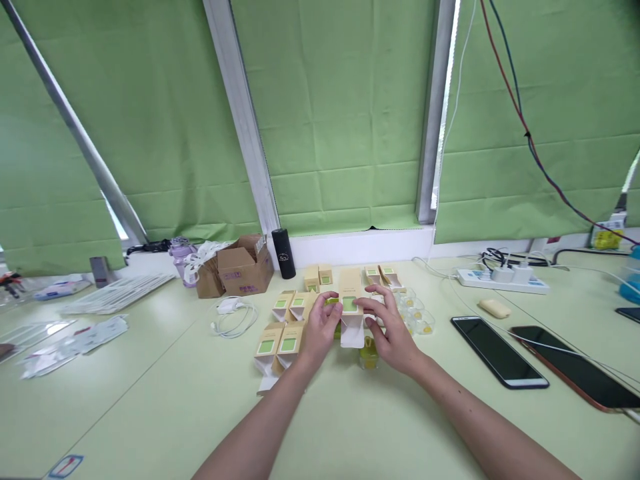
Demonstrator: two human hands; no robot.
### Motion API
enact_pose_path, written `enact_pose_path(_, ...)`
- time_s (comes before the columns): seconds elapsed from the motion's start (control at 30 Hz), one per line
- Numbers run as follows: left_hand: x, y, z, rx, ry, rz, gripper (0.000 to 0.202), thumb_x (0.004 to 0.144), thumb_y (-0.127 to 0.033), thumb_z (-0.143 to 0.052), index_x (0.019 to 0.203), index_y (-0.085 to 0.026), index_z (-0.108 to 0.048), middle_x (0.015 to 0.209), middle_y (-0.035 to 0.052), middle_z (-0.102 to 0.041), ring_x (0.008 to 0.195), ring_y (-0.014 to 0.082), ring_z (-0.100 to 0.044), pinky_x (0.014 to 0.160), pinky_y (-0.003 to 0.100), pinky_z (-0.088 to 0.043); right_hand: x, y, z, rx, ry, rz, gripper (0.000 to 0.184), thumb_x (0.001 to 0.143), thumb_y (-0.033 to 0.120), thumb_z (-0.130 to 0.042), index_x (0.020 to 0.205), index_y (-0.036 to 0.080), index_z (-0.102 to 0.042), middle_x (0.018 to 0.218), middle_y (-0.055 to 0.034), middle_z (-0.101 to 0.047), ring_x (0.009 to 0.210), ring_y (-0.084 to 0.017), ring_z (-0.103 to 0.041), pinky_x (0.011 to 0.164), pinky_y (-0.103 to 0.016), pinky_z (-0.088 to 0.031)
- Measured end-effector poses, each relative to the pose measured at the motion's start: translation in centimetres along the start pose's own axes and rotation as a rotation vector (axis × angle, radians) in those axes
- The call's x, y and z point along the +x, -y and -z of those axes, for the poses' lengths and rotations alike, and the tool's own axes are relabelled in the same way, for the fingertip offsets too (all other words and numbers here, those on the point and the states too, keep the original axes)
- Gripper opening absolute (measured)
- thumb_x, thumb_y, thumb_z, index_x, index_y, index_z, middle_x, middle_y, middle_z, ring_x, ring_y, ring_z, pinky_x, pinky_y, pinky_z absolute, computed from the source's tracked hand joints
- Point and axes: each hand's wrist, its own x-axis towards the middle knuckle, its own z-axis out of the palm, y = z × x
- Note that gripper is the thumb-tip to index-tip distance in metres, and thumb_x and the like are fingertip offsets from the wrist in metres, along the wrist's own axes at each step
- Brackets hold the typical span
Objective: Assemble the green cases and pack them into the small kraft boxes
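Note:
A small tan cardboard box (351, 283) with a green square window is held up at the middle of the table, its white bottom flap hanging open toward me. My left hand (319, 328) grips its left edge between thumb and fingers. On the other side, the bent fingers of my right hand (393, 331) pinch the right edge. Just below sits a clear little container (369, 355) with yellow-green contents, partly covered by the box and hand. Similar boxes (267, 343) stand in a group left of my left hand. Several clear containers (417, 315) with yellow bits lie beyond my right hand.
More small boxes (319, 275) stand farther back. Behind them are a black bottle (283, 253) and an open brown carton (245, 267). A white charger cable (234, 313) lies left. At right are two phones (497, 350), a beige oval case (494, 308) and a power strip (503, 281).

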Motion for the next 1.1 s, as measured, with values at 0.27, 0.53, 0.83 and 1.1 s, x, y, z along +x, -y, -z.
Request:
enact_pose_path(0.27, -0.5, 0.5, 0.5, 0.240, -0.030, -0.233, 0.044, 0.102, -0.047, -0.066, 0.141, -0.028, -0.056, 0.136, 0.0114, -0.064, 0.116, 0.0234, -0.066, 0.096, 0.035, -0.056, 0.1, -0.5, -0.1, 0.245, -0.062, -0.177, 0.034, 0.108, 0.026, -0.052, 0.137, 0.033, -0.067, 0.143, -0.0120, -0.043, 0.097, -0.019, -0.071, 0.089, -0.043, -0.068)
enact_pose_path(0.53, -1.1, -0.4, -0.1, 0.307, 0.037, -0.282, 0.043, 0.096, -0.029, -0.072, 0.139, -0.029, -0.064, 0.158, 0.0135, -0.046, 0.115, 0.0250, -0.067, 0.097, 0.042, -0.060, 0.0, -0.7, -0.2, 0.308, -0.083, -0.241, 0.032, 0.105, 0.038, -0.061, 0.135, 0.034, -0.071, 0.144, -0.0111, -0.045, 0.097, -0.019, -0.069, 0.087, -0.041, -0.067)
enact_pose_path(0.83, -0.5, 0.4, -0.2, 0.235, -0.028, -0.256, 0.038, 0.095, -0.035, -0.076, 0.132, -0.027, -0.067, 0.154, 0.0118, -0.051, 0.108, 0.0206, -0.070, 0.095, 0.036, -0.061, -0.3, -1.1, -0.6, 0.318, -0.055, -0.246, 0.042, 0.105, 0.042, -0.062, 0.147, 0.038, -0.062, 0.150, -0.0119, -0.044, 0.102, -0.021, -0.071, 0.091, -0.043, -0.067)
enact_pose_path(1.1, -0.4, 0.6, -0.6, 0.191, -0.093, -0.232, 0.032, 0.093, -0.026, -0.075, 0.125, -0.026, -0.072, 0.153, 0.0118, -0.051, 0.109, 0.0212, -0.072, 0.094, 0.037, -0.062, -0.4, -0.7, -0.6, 0.299, -0.054, -0.233, 0.036, 0.103, 0.036, -0.064, 0.138, 0.035, -0.067, 0.152, -0.0119, -0.044, 0.105, -0.022, -0.073, 0.089, -0.042, -0.067)
